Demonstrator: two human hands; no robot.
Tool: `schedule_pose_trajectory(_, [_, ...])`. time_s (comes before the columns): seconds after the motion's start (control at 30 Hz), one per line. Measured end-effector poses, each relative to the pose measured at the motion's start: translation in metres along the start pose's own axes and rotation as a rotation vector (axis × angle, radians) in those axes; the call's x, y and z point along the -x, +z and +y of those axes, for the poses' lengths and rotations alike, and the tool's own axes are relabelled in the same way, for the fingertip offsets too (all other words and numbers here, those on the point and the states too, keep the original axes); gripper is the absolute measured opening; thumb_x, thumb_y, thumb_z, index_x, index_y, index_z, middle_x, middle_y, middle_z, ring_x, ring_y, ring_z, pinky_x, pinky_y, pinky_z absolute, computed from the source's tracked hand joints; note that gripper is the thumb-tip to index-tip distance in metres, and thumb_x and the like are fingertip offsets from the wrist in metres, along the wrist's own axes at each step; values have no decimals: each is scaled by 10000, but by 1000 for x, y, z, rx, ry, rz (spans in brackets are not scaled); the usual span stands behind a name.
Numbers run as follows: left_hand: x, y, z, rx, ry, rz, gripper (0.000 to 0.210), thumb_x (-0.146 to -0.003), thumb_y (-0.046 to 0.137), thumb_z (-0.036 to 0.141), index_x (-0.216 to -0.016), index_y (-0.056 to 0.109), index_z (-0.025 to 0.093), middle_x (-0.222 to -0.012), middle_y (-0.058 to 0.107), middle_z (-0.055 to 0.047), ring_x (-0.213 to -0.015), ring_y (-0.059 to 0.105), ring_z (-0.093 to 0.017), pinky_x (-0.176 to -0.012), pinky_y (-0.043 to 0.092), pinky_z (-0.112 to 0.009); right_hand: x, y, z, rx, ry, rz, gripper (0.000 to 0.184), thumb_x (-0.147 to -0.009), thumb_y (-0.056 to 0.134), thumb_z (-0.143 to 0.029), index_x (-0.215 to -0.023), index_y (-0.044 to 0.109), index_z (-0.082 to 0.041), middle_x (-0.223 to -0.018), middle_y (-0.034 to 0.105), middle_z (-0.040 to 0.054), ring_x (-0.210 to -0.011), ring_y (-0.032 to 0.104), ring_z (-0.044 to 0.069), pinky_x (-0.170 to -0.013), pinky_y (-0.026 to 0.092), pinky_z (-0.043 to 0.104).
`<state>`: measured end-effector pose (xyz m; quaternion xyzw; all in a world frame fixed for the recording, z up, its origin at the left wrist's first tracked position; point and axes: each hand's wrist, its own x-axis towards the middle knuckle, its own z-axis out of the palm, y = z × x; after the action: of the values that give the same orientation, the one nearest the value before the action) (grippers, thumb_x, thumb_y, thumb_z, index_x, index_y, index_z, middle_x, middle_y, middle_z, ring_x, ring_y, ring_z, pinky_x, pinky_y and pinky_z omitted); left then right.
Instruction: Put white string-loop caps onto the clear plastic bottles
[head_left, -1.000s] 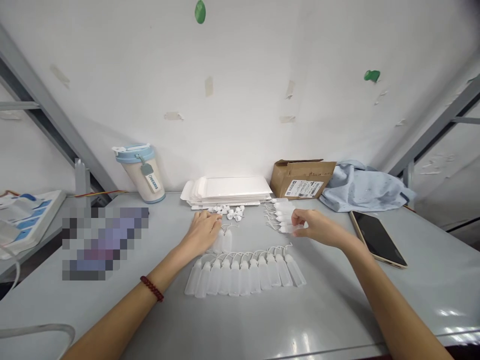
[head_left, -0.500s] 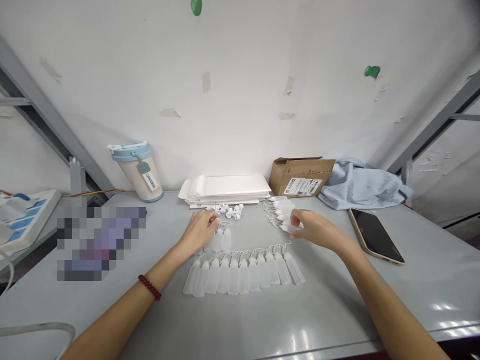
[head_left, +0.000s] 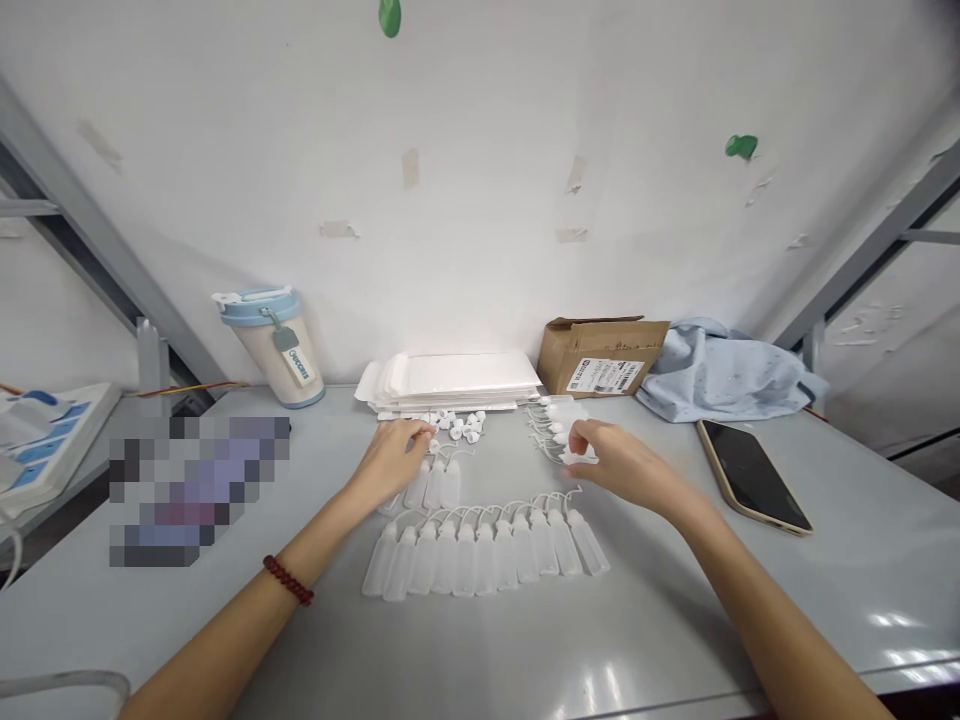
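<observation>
My left hand (head_left: 397,458) is closed in a pinch beside a pile of small white caps (head_left: 457,427). What its fingertips hold, if anything, is too small to make out. Under and beside that hand lie several translucent squeeze bottles (head_left: 450,484) with thin tubes, partly covered by it. My right hand (head_left: 611,458) curves around the nearest squeeze bottle (head_left: 583,456) of the right-hand stack, finger and thumb apart on either side of it. Closer to me, a neat row of squeeze bottles (head_left: 486,562) lies side by side, bent tubes pointing away.
Flat white boxes (head_left: 465,375) are stacked by the wall, with a cardboard box (head_left: 604,357) and a blue cloth (head_left: 720,370) to their right. A phone (head_left: 752,475) lies at the right. At the left are a tumbler (head_left: 274,350), a blurred-out object (head_left: 206,490) and a power strip (head_left: 56,440).
My right hand has shifted slightly left, over the nearest bottle of the stack. My left hand has drawn a little left, uncovering more of the bottles beside it.
</observation>
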<state>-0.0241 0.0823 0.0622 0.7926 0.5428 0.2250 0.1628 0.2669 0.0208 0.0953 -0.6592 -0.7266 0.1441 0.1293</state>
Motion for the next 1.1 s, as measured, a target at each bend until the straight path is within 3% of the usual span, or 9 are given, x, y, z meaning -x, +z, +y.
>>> schedule_pose_trajectory(0.17, [-3,-9,-10,2,97,-134,393,-815,374,260,-1103,640,232,-984,652,-58,-966,553,-239,-850,441,-353,0,4,-7,-7,-26,2,125,-772,538,-323,-767,492,-207,-843,587,40,-664,509,167,-567,354,269])
schedule_pose_trajectory(0.33, [-5,-12,-14,33,176,-201,356,-831,384,270,-1043,670,249,-973,672,-36,-942,568,-222,-870,427,-338,1,9,-13,-34,-78,17,134,-788,529,-331,-763,491,-205,-826,590,45,-683,516,174,-574,357,272])
schedule_pose_trajectory(0.6, [-2,-12,-18,7,105,-193,310,-829,434,331,-1022,659,239,-938,648,-65,-998,533,-259,-864,432,-375,3,23,-23,-79,-140,-24,129,-832,504,-330,-850,516,-202,-886,582,49,-717,525,171,-586,374,277])
schedule_pose_trajectory(0.77, [0,-9,-18,72,92,-166,309,-816,460,331,-1057,643,266,-983,623,-68,-1006,522,-253,-879,425,-392,1,26,-49,-208,-387,-87,183,-893,432,-266,-1033,543,-226,-932,585,51,-764,552,166,-636,417,282])
schedule_pose_trajectory(0.93, [1,-8,-16,80,82,-127,272,-793,478,336,-972,656,233,-936,627,-60,-998,525,-252,-885,424,-388,-10,23,-85,-32,-560,-218,257,-898,430,-211,-1116,561,-241,-916,605,55,-624,538,134,-575,377,252])
schedule_pose_trajectory(1.1, [4,-15,-18,106,27,-52,256,-787,462,319,-947,619,196,-988,638,-68,-1015,535,-249,-878,430,-374,-18,29,-101,40,-582,-296,235,-898,415,-188,-1016,618,-208,-823,605,44,-580,496,118,-529,327,225])
